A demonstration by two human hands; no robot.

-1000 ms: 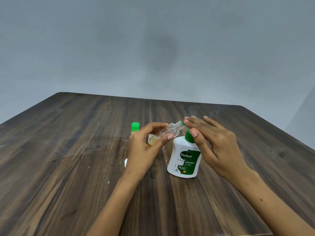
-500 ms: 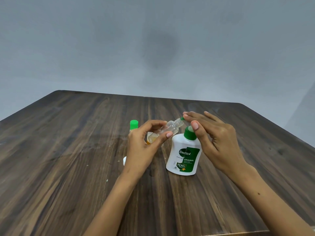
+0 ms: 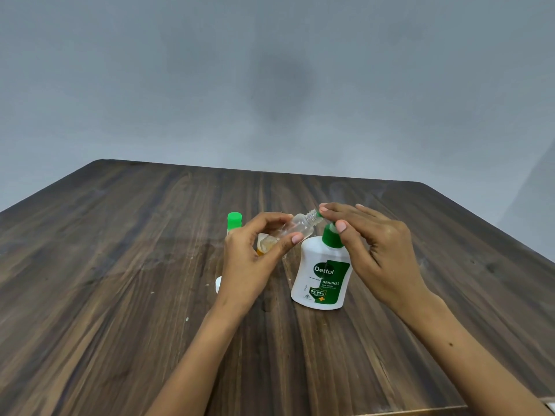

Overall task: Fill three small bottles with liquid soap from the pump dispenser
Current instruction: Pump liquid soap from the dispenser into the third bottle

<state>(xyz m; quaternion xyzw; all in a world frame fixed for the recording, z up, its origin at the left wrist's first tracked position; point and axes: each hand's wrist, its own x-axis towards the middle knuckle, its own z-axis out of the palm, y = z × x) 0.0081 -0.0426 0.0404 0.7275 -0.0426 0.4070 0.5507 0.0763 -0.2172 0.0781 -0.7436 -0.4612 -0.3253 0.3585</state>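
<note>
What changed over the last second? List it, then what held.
Almost nothing moved. The left hand still holds the small clear bottle tilted, its neck at the pump dispenser nozzle; the right hand still rests its fingers on the pump head. Nothing was taken up or released. The green-capped bottle behind and the table stayed put.

Plain room: wooden table (image 3: 120,265), bare grey wall (image 3: 270,70).

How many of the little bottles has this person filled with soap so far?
One capped bottle stands behind the left hand, possibly done; its contents are hidden. In hand: a tilted clear bottle, mouth at the spout, a little amber soap inside, while the right hand rests on the dispenser pump. A third bottle isn't visible.
</note>
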